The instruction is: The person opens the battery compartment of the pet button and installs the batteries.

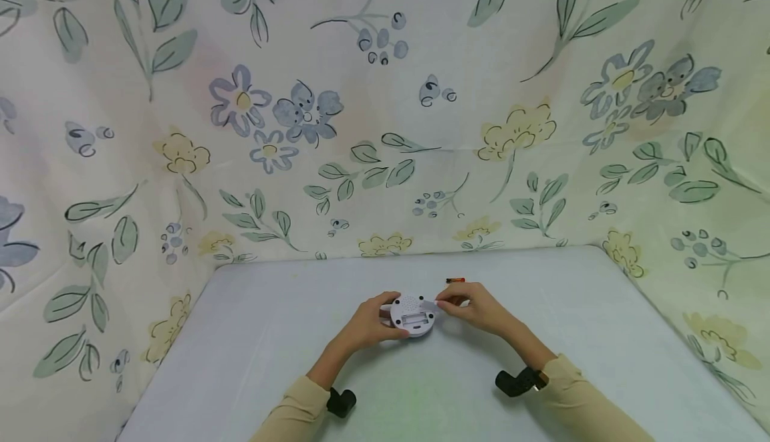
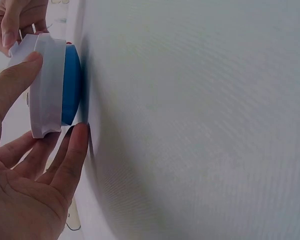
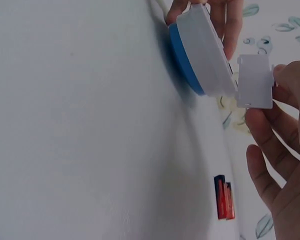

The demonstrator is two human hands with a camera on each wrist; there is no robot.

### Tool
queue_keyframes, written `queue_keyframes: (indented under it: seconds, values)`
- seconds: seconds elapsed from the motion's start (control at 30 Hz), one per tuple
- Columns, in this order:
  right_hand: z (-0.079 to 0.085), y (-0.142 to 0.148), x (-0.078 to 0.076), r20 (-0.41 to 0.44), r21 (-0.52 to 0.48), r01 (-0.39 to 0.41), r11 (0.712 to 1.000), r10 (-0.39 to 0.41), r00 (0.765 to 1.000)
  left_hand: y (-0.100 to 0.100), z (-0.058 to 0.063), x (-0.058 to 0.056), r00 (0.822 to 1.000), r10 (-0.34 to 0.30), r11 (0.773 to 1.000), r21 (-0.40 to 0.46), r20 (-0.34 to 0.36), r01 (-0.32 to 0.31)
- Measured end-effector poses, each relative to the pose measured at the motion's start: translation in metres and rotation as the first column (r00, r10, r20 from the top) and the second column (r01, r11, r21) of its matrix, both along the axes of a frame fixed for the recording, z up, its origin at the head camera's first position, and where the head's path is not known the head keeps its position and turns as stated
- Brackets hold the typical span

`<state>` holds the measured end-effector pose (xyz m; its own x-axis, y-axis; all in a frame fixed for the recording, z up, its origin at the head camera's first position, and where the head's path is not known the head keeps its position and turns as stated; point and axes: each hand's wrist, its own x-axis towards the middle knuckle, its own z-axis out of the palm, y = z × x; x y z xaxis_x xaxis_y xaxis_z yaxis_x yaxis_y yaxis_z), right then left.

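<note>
A round white device with a blue face (image 1: 409,304) lies face down, its back showing small speaker holes and an uncovered battery compartment (image 1: 414,319). My left hand (image 1: 368,321) grips it by the left side, thumb on the near edge and fingers round the far edge. From the left wrist, the blue face (image 2: 71,85) is turned toward the table, close over it. My right hand (image 1: 475,305) pinches a flat white battery cover (image 3: 255,82) at one edge, at the device's right side. In the head view the cover overlaps the device's rim. The compartment looks to hold no batteries.
Two red and black batteries (image 3: 223,197) lie side by side on the white table (image 1: 271,342), just beyond my right hand. A floral cloth (image 1: 385,128) hangs behind the table and along its sides. A black wrist camera sits on each forearm.
</note>
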<state>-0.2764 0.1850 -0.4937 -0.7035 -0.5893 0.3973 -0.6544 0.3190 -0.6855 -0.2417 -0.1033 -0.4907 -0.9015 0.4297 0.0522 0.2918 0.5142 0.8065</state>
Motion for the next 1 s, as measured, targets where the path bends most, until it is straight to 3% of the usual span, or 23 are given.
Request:
queue_keyframes:
  seconds: [0.33, 0.6, 1.0]
  values:
    - [-0.003, 0.022, 0.002, 0.030, 0.028, 0.041, 0.999, -0.042, 0.999, -0.001, 0.000, 0.001, 1.000, -0.006, 1.000, 0.000, -0.002, 0.006]
    - [-0.005, 0.042, 0.003, -0.039, 0.057, 0.031, 0.998, -0.029, 0.999, -0.001, 0.001, 0.002, 1.000, 0.001, 1.000, -0.004, -0.002, -0.001]
    - [-0.006, 0.058, 0.008, 0.003, 0.143, -0.015, 0.990, 0.014, 1.000, -0.001, 0.002, 0.002, 1.000, 0.000, 1.000, 0.000, 0.008, 0.000]
